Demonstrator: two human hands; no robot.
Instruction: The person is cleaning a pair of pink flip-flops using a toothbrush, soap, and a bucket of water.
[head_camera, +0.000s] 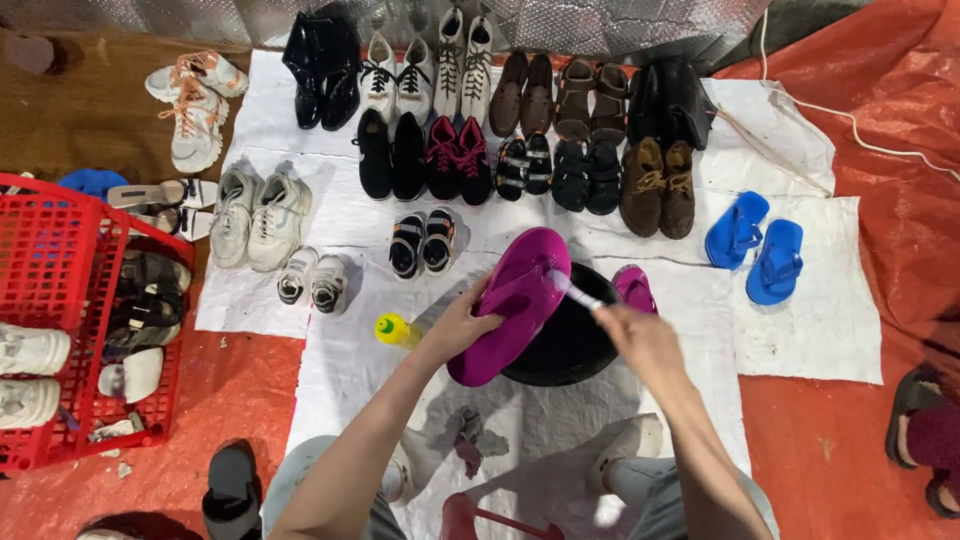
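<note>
My left hand (462, 325) grips the edge of a magenta flip-flop (515, 300), held sole-up and tilted over a black basin (570, 350). My right hand (640, 335) holds a small brush (572, 288) with its head pressed on the flip-flop's sole. The matching magenta flip-flop (634, 288) lies just right of the basin on white sheeting (820, 320).
Rows of shoes, boots and sandals fill the white sheeting ahead, with blue flip-flops (755, 245) at right. A yellow-capped bottle (395, 329) stands left of the basin. A red basket (55, 290) of shoes sits at far left on an orange tarp (900, 130).
</note>
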